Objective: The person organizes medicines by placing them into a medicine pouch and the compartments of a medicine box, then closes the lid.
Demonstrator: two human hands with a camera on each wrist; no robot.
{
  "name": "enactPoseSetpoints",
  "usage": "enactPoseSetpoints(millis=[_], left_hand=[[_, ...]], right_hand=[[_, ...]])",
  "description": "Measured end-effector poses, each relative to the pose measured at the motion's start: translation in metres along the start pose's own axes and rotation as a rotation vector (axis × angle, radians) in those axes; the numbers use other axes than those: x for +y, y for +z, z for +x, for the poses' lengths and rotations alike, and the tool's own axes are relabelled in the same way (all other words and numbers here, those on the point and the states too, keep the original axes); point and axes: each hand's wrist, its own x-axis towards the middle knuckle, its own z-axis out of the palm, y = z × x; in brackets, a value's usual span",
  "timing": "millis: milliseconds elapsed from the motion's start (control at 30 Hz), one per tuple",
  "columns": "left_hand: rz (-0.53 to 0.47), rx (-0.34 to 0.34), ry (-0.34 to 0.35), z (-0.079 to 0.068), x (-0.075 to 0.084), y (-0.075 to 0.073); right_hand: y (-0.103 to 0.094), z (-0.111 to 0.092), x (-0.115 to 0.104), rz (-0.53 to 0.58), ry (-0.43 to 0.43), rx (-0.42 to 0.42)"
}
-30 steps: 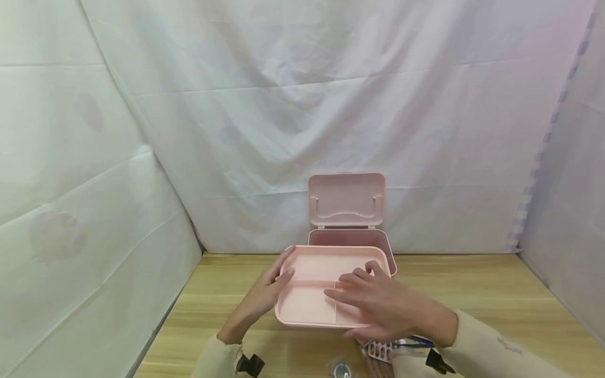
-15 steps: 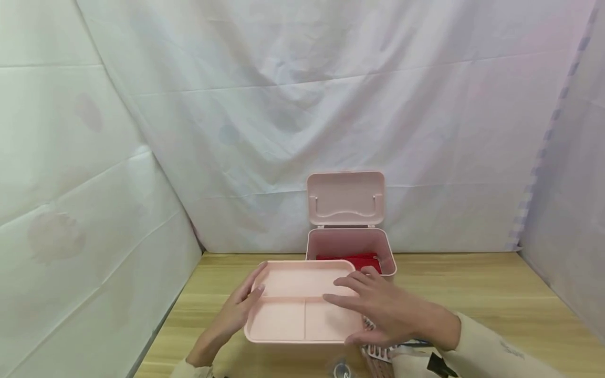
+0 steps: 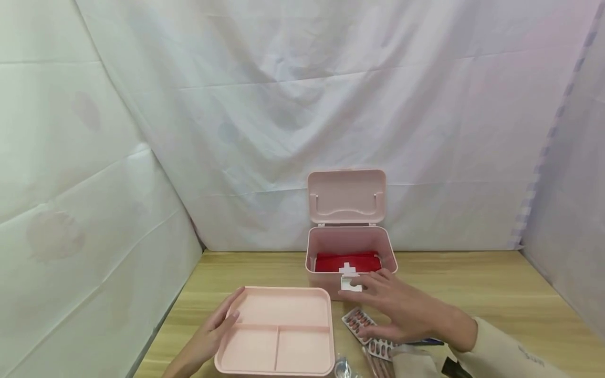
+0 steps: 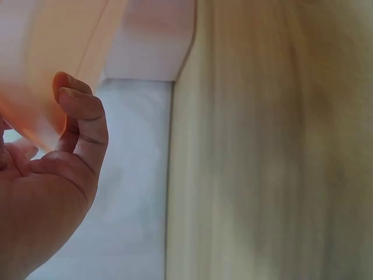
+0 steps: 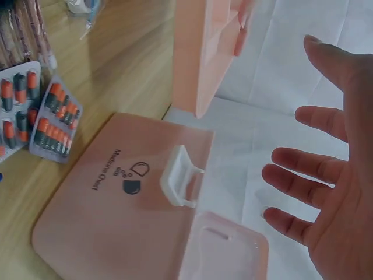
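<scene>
My left hand [image 3: 210,333] grips the left edge of a pink divided tray [image 3: 283,305], thumb on top; the left wrist view shows the fingers [image 4: 84,114] curled round its rim. The tray has one long compartment and two smaller ones, all bare. My right hand [image 3: 402,310] holds nothing, its fingers spread over the table in front of the pink medicine chest [image 5: 122,192]. The chest stands with its lid [image 3: 347,197] raised. Inside lies a red pouch [image 3: 326,262] with a white cross. A white latch [image 5: 175,175] sticks out from the front.
Blister packs of capsules [image 3: 354,321] lie on the table below my right hand. Close by are several thin brown-pink sticks [image 3: 375,365], a small item in clear plastic [image 3: 342,367] and a blue pen-like object [image 3: 430,342]. White cloth [image 3: 264,131] hangs behind.
My left hand has carried the tray left and toward me, away from the chest, exposing the red pouch. My right hand has come off the tray and stays near the chest.
</scene>
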Motion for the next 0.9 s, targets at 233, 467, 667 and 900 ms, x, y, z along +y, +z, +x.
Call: enactPoseSetpoints(millis=[233, 467, 667, 900], left_hand=[[-0.053, -0.033, -0.039, 0.002, -0.017, 0.002], [0.007, 0.002, -0.045, 0.007, -0.03, 0.005], [0.023, -0.001, -0.036, 0.011, -0.036, 0.005], [-0.01, -0.012, -0.038, 0.012, -0.039, 0.007]], right_hand=[[0.016, -0.013, 0.0, 0.123, 0.015, -0.017], [0.041, -0.024, -0.003, 0.256, 0.108, -0.14], [0.057, -0.025, -0.006, 0.428, 0.151, -0.223], [0.073, -0.022, -0.009, 0.61, 0.286, -0.367]])
